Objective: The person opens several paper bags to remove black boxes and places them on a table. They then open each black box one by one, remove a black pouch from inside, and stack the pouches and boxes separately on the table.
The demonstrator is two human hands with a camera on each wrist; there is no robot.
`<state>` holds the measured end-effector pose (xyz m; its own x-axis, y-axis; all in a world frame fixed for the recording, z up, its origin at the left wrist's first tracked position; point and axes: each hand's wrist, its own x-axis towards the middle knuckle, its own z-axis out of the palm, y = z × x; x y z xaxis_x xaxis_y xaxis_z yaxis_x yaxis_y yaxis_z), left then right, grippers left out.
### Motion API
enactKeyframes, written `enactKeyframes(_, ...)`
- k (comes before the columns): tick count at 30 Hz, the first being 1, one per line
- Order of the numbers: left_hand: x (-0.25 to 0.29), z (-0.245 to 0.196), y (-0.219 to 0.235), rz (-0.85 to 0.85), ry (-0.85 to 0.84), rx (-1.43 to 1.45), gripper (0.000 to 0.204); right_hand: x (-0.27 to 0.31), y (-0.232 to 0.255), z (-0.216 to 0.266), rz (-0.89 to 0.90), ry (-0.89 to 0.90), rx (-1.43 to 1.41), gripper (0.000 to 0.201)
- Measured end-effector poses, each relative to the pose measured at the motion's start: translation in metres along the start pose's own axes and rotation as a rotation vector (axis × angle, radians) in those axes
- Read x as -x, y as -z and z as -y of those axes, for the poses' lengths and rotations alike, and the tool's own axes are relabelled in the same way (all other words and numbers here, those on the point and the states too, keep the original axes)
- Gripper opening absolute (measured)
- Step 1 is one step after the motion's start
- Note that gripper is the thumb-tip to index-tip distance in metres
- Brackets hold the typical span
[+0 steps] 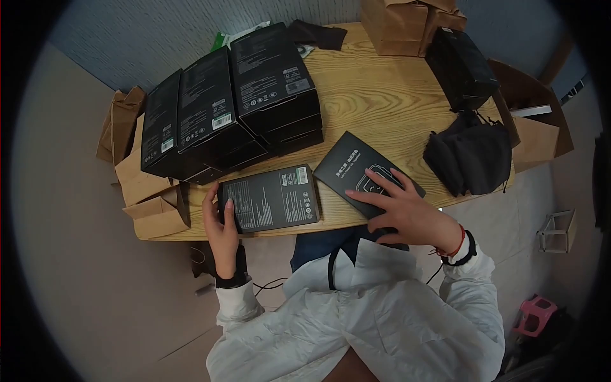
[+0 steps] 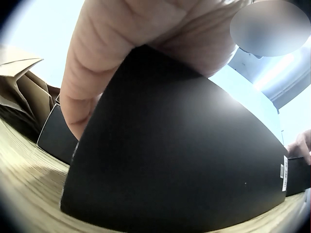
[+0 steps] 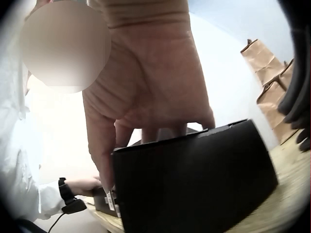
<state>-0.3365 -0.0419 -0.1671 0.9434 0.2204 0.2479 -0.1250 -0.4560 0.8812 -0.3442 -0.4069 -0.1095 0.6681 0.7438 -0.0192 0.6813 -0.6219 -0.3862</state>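
Note:
A flat black box with small white print and a barcode label lies at the table's front edge. My left hand grips its left end, thumb on the printed top and fingers round the far side. In the left wrist view the side of this box fills the middle. Just right of it a second black box, with white lettering and a line drawing on top, lies at an angle. My right hand rests on it with fingers spread over the top. The thumb reaches down its side in the right wrist view.
Several larger black boxes stand stacked at the back left. On the right are a dark drawstring pouch and an upright black box. Brown paper bags stand behind; others hang at both table ends. The wooden table ends close to my body.

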Motion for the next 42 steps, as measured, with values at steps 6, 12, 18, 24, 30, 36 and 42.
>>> enactKeyframes(6, -0.002, 0.004, -0.005, 0.001, 0.02, 0.08, 0.04, 0.033, 0.004, -0.013, -0.362, -0.183, -0.219, 0.068)
enactKeyframes(12, 0.003, 0.004, -0.007, 0.027, 0.046, 0.104, 0.039, 0.041, -0.033, -0.022, -0.71, -0.662, -0.496, 0.068)
enactKeyframes(18, 0.013, 0.002, -0.015, 0.033, 0.01, 0.058, 0.034, 0.032, -0.044, -0.015, -0.803, -0.634, -0.478, 0.065)
enactKeyframes(24, 0.014, -0.002, -0.013, 0.043, 0.127, 0.071, 0.033, 0.025, -0.047, -0.012, -0.885, -0.649, -0.425, 0.059)
enactKeyframes(30, 0.017, 0.002, -0.016, 0.019, 0.047, 0.092, 0.032, 0.018, -0.046, -0.009, -0.881, -0.747, -0.383, 0.056)
enactKeyframes(36, 0.033, -0.045, -0.022, -0.108, -0.295, -0.535, 0.051, 0.015, -0.048, -0.02, -0.891, -0.764, -0.382, 0.052)
enactKeyframes(42, 0.049, -0.107, -0.072, 0.536, -0.484, -0.551, 0.098, 0.014, -0.049, -0.021, -0.888, -0.763, -0.365, 0.048)
